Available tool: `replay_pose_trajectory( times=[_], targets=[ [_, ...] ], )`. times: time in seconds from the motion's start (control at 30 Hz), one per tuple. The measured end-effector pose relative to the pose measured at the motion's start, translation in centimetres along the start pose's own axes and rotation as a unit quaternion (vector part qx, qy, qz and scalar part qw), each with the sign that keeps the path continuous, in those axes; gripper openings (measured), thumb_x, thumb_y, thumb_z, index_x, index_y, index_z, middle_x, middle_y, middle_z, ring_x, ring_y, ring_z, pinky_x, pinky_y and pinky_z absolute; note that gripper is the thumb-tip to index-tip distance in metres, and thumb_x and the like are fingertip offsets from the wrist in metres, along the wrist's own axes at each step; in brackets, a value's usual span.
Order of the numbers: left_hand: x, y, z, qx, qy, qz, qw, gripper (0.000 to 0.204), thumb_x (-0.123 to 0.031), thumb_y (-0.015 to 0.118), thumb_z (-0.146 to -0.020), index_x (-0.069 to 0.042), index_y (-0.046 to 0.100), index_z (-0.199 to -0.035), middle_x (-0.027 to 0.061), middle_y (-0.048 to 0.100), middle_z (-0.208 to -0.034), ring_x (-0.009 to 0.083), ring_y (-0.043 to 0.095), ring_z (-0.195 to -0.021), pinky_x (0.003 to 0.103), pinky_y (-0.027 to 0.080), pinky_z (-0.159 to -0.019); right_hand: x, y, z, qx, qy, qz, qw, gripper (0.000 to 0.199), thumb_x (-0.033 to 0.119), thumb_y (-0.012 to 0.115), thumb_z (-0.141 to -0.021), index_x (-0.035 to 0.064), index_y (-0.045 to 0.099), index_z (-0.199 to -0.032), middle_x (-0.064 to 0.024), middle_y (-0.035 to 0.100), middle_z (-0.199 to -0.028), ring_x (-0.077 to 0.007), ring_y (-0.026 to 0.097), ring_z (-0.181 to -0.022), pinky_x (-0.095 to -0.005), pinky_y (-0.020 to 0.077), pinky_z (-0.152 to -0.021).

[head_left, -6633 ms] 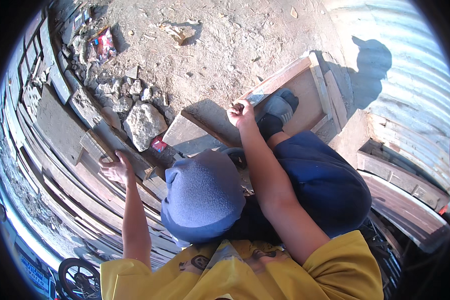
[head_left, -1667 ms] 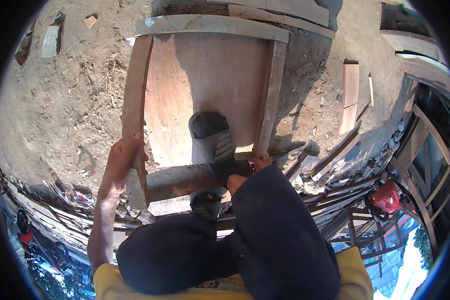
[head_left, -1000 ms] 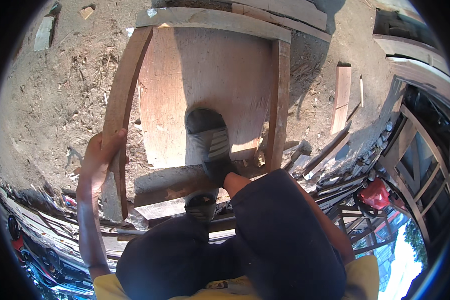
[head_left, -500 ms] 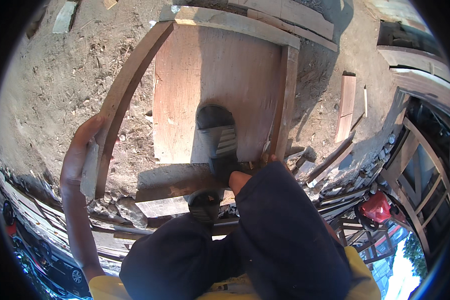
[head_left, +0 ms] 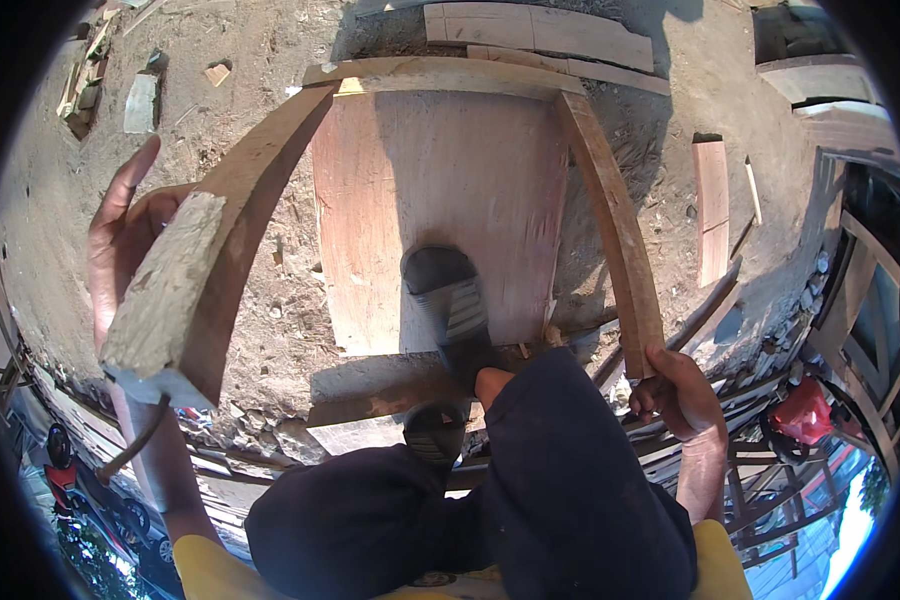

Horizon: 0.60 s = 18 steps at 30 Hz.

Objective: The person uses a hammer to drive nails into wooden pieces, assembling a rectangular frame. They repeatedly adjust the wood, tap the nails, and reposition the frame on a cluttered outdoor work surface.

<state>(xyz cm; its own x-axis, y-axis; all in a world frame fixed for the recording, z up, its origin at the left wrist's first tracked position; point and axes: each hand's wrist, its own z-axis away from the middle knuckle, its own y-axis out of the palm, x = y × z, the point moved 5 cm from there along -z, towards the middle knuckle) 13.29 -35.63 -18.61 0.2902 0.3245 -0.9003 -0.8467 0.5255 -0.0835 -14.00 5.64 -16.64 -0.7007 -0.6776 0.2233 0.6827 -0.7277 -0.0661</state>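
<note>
A three-sided wooden frame (head_left: 445, 76) is tilted up, its near ends raised toward me and its crosspiece at the far side. My left hand (head_left: 135, 230) supports the thick left beam from beneath. One digit sticks out beside the beam, while the other fingers are partly hidden under the wood. At the near end of the thinner right beam, my right hand (head_left: 678, 392) grips the wood between thumb and curled fingers. Below the frame lies a reddish plywood panel (head_left: 360, 230), with my sandalled foot (head_left: 448, 300) on it. A thin brown rod (head_left: 135, 440) shows by the left beam's end.
Curved boards (head_left: 540, 32) lie beyond the frame. On the right are a short plank (head_left: 711, 210), a thin stick (head_left: 753, 190) and a lattice-like wooden piece (head_left: 855, 290). A dark board (head_left: 370, 395) crosses near my feet. A red bag-like object (head_left: 802, 412) sits at lower right.
The near ends of the frame have risen and spread apart in view. My right hand has come into clear sight on the right beam, and my left hand has shifted farther under the left one.
</note>
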Motion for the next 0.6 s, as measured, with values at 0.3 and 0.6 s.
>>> replay_pose_trajectory(
  times=[0.3, 0.6],
  targets=[
    [0.5, 5.4, 1.2, 0.031, 0.173, -0.103, 0.979, 0.052, -0.023, 0.066, -0.084, 0.004, 0.048, -0.125, 0.0215, 0.062, -0.11, 0.0138, 0.063, -0.078, 0.022, 0.047, -0.059, 2.4, -0.9, 2.5, 0.011, -0.113, -0.044, 0.993, 0.039, 0.034, 0.053, -0.091, -0.0049, 0.056, -0.091, -0.0055, 0.045, -0.043, -0.0175, 0.051, -0.039, -0.0244, 0.0393, -0.033],
    [-8.6, 10.2, -9.7, -0.001, 0.347, -0.192, 0.918, 0.046, -0.02, 0.062, -0.089, 0.001, 0.048, -0.127, 0.0127, 0.059, -0.116, 0.0192, 0.055, -0.11, 0.031, 0.046, -0.088, 13.5, 0.7, 4.0, 0.022, -0.246, -0.204, 0.947, 0.045, 0.039, 0.049, -0.093, -0.0051, 0.055, -0.09, -0.0039, 0.04, -0.042, -0.0166, 0.041, -0.031, -0.0238, 0.03, -0.029]
  ],
)
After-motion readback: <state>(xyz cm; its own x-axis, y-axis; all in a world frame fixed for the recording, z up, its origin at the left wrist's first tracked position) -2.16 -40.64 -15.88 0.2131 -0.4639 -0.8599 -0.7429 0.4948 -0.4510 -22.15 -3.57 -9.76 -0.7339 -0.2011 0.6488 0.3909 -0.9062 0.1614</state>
